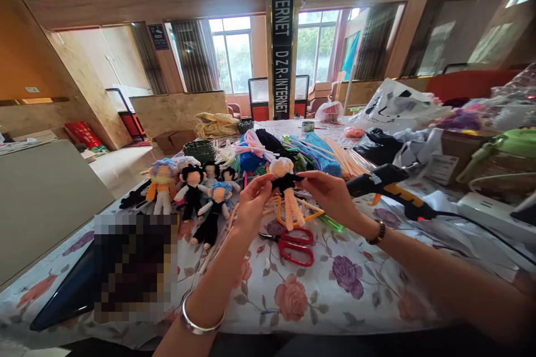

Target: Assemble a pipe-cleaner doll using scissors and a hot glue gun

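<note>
Between my two hands a small doll (292,206) hangs upright above the floral tablecloth. It has pale hair, a black top and bare peach legs. My left hand (256,201) pinches one black arm, and my right hand (329,192) pinches the other. Just below the doll's feet lie red-handled scissors (296,246), their blades pointing left. A black and yellow glue gun (387,187) rests to the right of my right hand. Several finished-looking dolls (196,189) with blue, black or white hair stand and lean together left of my left hand.
Bundles of blue and peach pipe cleaners (322,150) lie behind the doll. A dark green basket (200,152) stands back left. Plastic bags (393,103) and a cardboard box (448,164) crowd the right side. A dark, pixelated object (134,268) lies front left. The glue gun's cord trails right.
</note>
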`<state>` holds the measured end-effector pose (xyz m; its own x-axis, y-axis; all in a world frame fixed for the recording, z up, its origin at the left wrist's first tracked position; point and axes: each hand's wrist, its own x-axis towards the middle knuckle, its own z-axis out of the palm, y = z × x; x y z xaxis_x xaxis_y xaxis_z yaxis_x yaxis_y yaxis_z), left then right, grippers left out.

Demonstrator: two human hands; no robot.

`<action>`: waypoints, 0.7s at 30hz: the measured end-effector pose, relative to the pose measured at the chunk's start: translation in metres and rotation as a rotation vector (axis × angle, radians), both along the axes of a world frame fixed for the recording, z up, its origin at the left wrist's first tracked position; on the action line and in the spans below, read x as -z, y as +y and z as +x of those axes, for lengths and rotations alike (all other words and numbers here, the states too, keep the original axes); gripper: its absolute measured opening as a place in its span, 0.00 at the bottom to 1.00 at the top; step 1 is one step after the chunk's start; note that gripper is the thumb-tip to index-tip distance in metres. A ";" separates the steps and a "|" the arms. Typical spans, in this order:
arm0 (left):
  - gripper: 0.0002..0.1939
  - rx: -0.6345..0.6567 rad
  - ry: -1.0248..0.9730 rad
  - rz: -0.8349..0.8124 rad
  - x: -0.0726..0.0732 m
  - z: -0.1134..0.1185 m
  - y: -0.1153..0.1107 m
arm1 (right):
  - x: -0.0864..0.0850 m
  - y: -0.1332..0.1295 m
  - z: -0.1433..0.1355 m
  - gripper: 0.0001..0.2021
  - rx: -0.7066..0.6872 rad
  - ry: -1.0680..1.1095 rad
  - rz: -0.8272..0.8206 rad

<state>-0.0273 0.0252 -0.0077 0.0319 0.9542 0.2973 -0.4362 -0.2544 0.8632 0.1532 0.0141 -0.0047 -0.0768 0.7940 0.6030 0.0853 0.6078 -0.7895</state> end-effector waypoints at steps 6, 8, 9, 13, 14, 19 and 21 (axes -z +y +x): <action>0.15 -0.082 0.000 0.074 -0.002 -0.002 0.001 | -0.007 0.002 -0.004 0.10 -0.134 0.199 -0.196; 0.14 -0.090 -0.007 0.086 -0.003 -0.001 0.000 | -0.007 0.003 -0.005 0.12 -0.132 0.242 -0.239; 0.13 -0.083 -0.010 0.089 -0.004 -0.001 0.000 | -0.007 0.003 -0.005 0.13 -0.138 0.264 -0.249; 0.13 -0.059 -0.040 0.066 -0.003 0.000 0.000 | -0.007 0.002 -0.005 0.16 -0.190 0.348 -0.289; 0.14 -0.051 -0.050 0.045 -0.003 0.000 0.000 | -0.007 0.002 -0.005 0.16 -0.202 0.367 -0.304; 0.18 0.089 0.003 -0.096 -0.006 0.003 -0.007 | -0.005 0.000 -0.007 0.17 -0.246 0.420 -0.381; 0.19 0.123 0.093 -0.143 -0.010 0.004 -0.013 | -0.005 -0.001 -0.008 0.16 -0.237 0.381 -0.359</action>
